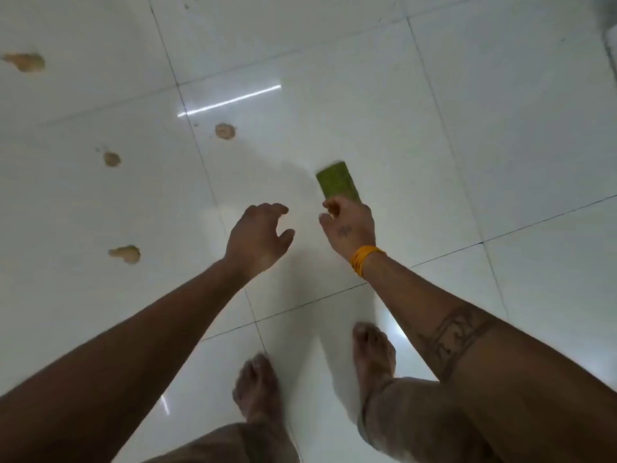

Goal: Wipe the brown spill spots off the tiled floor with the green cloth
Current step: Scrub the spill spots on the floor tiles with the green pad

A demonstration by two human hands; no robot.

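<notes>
A folded green cloth [337, 181] sticks out beyond my right hand [347, 225], which grips its near end; an orange band circles that wrist. My left hand [258, 235] hovers beside it with fingers spread and nothing in it. Several brown spill spots mark the glossy white tiled floor [450, 105] to the left: one spot [225, 131] ahead of my left hand, a smaller spot [111, 159] further left, a nearer spot [125, 253], and a larger spot [25, 61] at the far left. The cloth is held off the spots, to their right.
My two bare feet [257, 385] [374, 352] stand on the tiles below my hands. Dark grout lines cross the floor. A bright light reflection [230, 100] lies on the tile ahead. A dark edge shows at the top right corner [611, 35].
</notes>
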